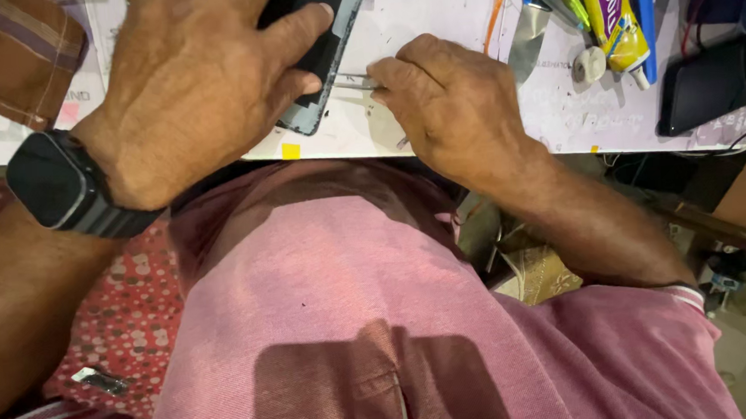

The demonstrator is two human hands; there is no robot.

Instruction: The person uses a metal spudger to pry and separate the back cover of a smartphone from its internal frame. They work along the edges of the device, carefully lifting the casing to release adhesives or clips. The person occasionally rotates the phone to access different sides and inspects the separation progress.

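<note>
1. At the far left, a checked brown cloth (14,50) lies on the corner of the white table (430,16).
2. A black watch (56,186) sits on the wrist of the left hand (197,82).
3. The left hand lies flat on top of a phone (320,49), palm down, fingers spread over its dark back; it presses rather than closes around it.
4. The phone lies on the table near the front edge, tilted, with its lower corner pointing toward the person and its grey rim showing under the fingers.
5. Just right of the phone, a thin metal tool (355,81) meets the phone's right edge.
6. The right hand (457,109) pinches the tool between thumb and forefinger, closed tight on it, knuckles up, resting on the table.
7. Below the hands, a pink shirt (353,306) fills the lower part of the view.
8. Further right on the table lies a yellow glue tube (616,22) among blue and green tools, with a small white cap (590,64) beside it.
9. At the far right rests a second dark phone (711,85), well apart from both hands.
</note>
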